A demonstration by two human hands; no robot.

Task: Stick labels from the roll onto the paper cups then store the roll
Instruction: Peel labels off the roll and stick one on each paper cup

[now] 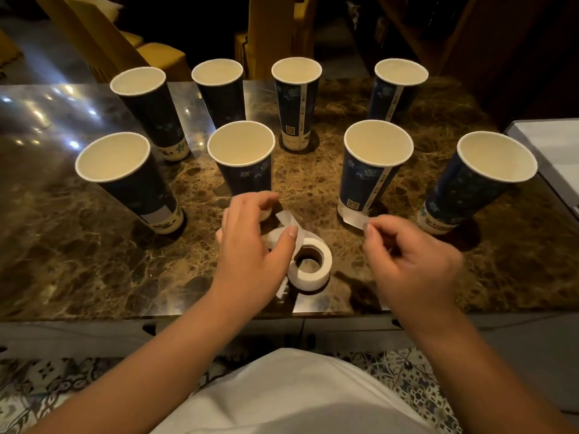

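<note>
My right hand (410, 255) pinches a peeled label (355, 221) just near-side of the near-right cup (369, 177) base, closer than my left hand (250, 245), which holds the backing strip (286, 219) beside the roll (310, 264).

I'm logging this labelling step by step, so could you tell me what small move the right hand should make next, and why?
Probably carry the label forward and press it onto the near cup just ahead. The right hand pinches what looks like a peeled white label right at that cup's base, while the left hand holds the loose strip beside the roll.
</note>
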